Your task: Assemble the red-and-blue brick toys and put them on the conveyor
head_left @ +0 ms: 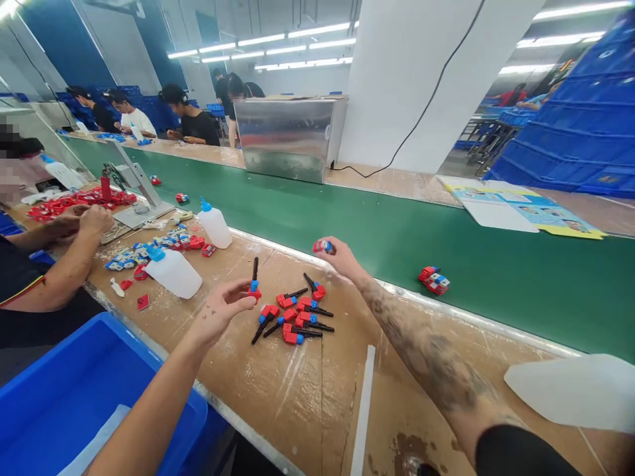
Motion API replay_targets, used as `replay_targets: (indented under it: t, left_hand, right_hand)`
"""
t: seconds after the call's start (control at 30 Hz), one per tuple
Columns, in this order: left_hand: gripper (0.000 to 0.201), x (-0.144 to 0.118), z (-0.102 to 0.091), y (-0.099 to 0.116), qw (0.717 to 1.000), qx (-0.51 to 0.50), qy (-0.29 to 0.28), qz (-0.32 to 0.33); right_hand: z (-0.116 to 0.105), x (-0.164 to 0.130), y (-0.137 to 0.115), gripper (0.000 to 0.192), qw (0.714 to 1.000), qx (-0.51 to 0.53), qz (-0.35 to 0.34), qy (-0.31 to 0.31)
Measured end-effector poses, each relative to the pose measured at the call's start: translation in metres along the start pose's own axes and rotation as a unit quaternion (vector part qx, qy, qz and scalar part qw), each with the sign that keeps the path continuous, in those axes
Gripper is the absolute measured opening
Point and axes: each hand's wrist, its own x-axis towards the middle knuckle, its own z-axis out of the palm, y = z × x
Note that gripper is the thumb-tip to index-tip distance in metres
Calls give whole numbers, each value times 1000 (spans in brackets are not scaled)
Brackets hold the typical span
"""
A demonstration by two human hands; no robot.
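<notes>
My left hand point(229, 305) pinches a small red and blue plastic part with a black rod point(255, 270) pointing up, held above the brown bench. Just right of it lies a pile of similar red and blue parts with black rods point(297, 316). My right hand point(341, 256) is closed on a red, white and blue toy piece point(323, 246) over the near edge of the green belt point(377, 225). Farther right, another red, white and blue toy piece point(434, 280) rests on the belt.
White squeeze bottles with blue caps point(174, 272) stand at left beside several toy pieces point(159, 248). A co-worker's hands point(92, 221) are busy near red parts point(79, 201). A blue bin point(104, 330) sits at lower left, a metal box point(288, 139) beyond the belt.
</notes>
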Motion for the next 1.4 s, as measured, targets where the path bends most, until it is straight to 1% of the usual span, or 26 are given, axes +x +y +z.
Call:
replay_targets:
  t: [0.07,0.1,0.17,0.27,0.37,0.43,0.5,0.53,0.57,0.63,0.67,0.7,0.73,0.8,0.87,0.93,1.0,1.03,1.1,1.17,1.2,1.23,1.27,1.3,1.33,1.4]
  left_hand:
    - [45,-15,22,-1,997,-70,17,-17]
    - [45,-22,37,-4,995,-99,8,-30]
    - [45,-35,72,-12,988,-140,-34,-51]
    - [44,-53,125,-27,979,-167,-101,-60]
    - [40,-70,167,-37,975,-143,-165,-52]
    - [37,-82,187,-37,973,-72,-217,-37]
    - [35,-95,200,-32,958,45,-281,25]
    - [34,-101,205,-28,936,111,-324,77]
    - [33,-108,209,-23,902,174,-371,135]
    - [35,-119,216,-15,805,280,-463,243]
    - [38,-123,218,-12,755,321,-498,280]
    - [39,-127,221,-10,714,356,-520,305]
    - [40,-131,224,-9,682,387,-530,322]
    - [40,-134,228,-9,640,431,-536,342]
    - [40,-135,231,-8,624,447,-538,349]
    - [40,-134,231,-6,630,433,-542,349]
    - [40,-129,228,-5,667,395,-539,329]
    - [39,-126,225,-7,699,368,-531,306]
    - [34,-118,222,-14,790,293,-487,232]
    - [31,-108,223,-26,894,179,-387,138]
    - [32,-103,226,-32,937,109,-318,96]
    - [35,-99,230,-39,967,38,-245,65]
    - [38,-94,236,-44,982,-26,-180,42]
    - [42,-90,242,-48,988,-75,-129,27]
    - [44,-87,249,-50,989,-110,-94,16]
    - [47,-82,260,-52,988,-143,-67,-3]
  right_hand:
    - [-24,-51,-9,32,992,99,-70,-26]
    - [-37,-78,-13,32,982,156,-98,-38]
    - [-57,-133,-17,34,963,237,-117,-47]
    - [-77,-198,-10,43,942,328,-62,-21]
    - [-88,-234,12,46,892,441,53,82]
    - [-94,-249,31,43,845,496,129,150]
    - [-99,-261,48,42,813,533,168,161]
    - [-101,-266,55,41,806,546,174,148]
    - [-101,-271,60,40,803,556,174,127]
    - [-101,-279,66,36,797,574,167,81]
    - [-101,-282,68,35,792,585,162,62]
    - [-100,-285,68,34,786,597,157,46]
    - [-99,-286,69,35,778,609,153,37]
    - [-99,-287,70,37,762,628,153,37]
    - [-100,-286,72,39,750,642,155,43]
    - [-102,-285,76,40,745,649,147,41]
    - [-102,-285,79,40,745,652,136,38]
    - [-102,-284,79,40,745,653,129,42]
    - [-101,-284,79,41,743,657,112,60]
    - [-98,-284,76,42,738,664,93,77]
    - [-97,-285,75,43,738,665,85,81]
    - [-95,-285,74,43,738,665,80,83]
    - [-93,-285,72,43,740,663,78,85]
    - [-92,-286,72,43,742,660,79,86]
    - [-90,-286,71,43,745,657,81,88]
    - [-88,-287,70,43,751,649,80,87]
